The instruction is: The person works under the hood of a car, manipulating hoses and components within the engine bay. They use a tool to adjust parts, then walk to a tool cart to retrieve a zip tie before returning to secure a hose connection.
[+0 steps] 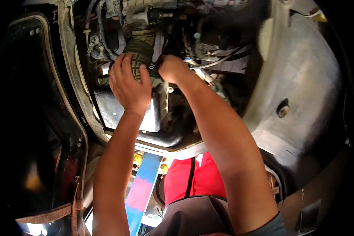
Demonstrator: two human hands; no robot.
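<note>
Left hand (130, 84) fingers spread on ribbed duct (141, 50) | right hand (172, 70) curled, can't tell what's held | narrow gap between, bay rim (161, 151) well apart

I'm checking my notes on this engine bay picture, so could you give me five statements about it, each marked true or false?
1. The left hand lies over the ribbed hose, fingers extended. True.
2. The right hand is flat, with every finger stretched out. False: it is curled, and what its fingers touch is hard to see.
3. The blue bar has a pink patch. True.
4. The red cloth is to the left of the blue bar. False: it is to the right.
5. A dark sleeve shows at the lower edge. True.
</note>
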